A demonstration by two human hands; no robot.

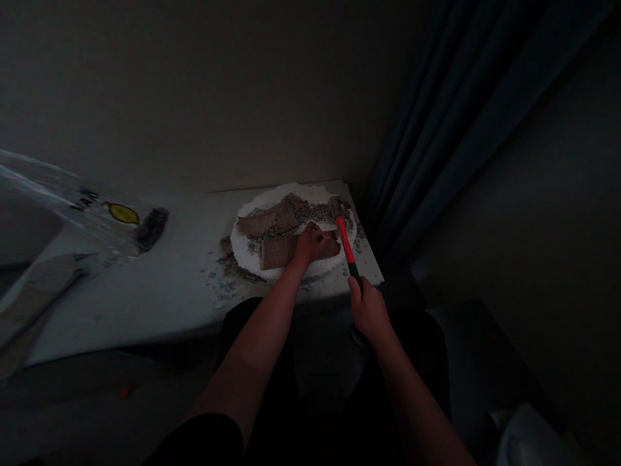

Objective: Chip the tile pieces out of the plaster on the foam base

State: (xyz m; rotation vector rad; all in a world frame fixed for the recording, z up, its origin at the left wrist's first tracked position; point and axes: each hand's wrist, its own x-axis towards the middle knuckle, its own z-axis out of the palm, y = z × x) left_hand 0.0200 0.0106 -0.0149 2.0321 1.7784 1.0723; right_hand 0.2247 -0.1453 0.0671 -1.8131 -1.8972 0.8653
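My right hand is closed around the black grip of a hammer with a red shaft. The hammer's metal head rests on grey rubble at the far right of a round white slab on the table. My left hand lies on the slab, fingers pressed on a small brown broken piece beside the hammer shaft. Flat brown tile pieces lie on the slab to the left of that hand, with grey crumbs scattered around them.
The white table ends at its right edge just past the slab. A clear plastic bag with a yellow label lies at the left. A dark curtain hangs to the right. My dark-clothed legs are below the table edge.
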